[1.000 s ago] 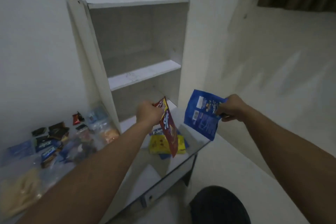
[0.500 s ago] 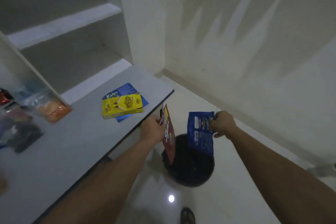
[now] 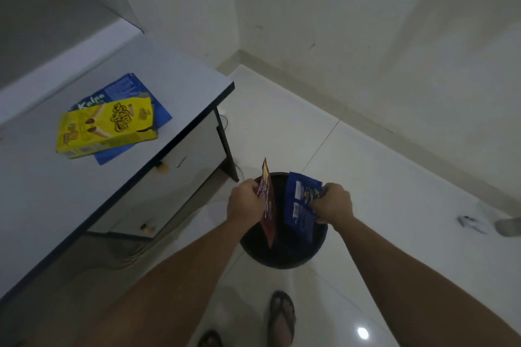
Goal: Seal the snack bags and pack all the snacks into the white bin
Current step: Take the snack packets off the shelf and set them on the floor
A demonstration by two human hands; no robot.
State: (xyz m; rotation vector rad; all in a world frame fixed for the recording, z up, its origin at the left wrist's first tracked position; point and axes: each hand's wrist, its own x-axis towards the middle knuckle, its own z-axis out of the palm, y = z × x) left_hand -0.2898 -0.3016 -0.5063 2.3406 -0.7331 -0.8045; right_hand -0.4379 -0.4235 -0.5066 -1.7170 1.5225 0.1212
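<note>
Left hand pinches red bag, right hand grips blue bag | both dangle over dark bin at 6 o'clock | light, floppy, crinkly film: best held at top edge | boxes wait on tabletop, 10 o'clock

Single view only, head-worn, wide-angle. Looks steeply down and forward, from standing height. Both forearms enter from bottom edge. Close above dark bin on floor; table corner at left, room corner and walls at top. Edges bent by lens.
</note>
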